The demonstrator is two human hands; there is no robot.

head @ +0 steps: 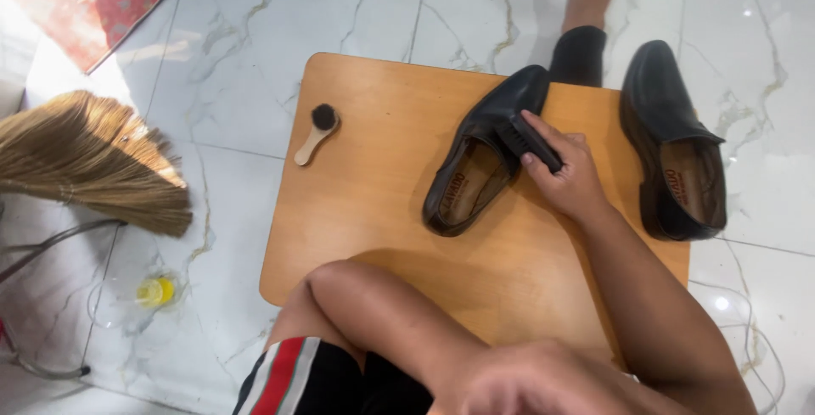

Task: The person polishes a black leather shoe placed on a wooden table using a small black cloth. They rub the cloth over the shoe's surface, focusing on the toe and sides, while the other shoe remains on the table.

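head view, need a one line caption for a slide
Right hand presses a black brush against a black loafer on a wooden board.

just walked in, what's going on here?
A person sits at a low wooden board on a marble floor. The right hand holds a dark brush against the side of a black leather shoe lying on the board. The second black shoe sits at the board's right edge. A small round dauber brush lies on the board's left part. The left hand is blurred at the bottom of the view, apparently holding nothing. A straw broom lies on the floor.
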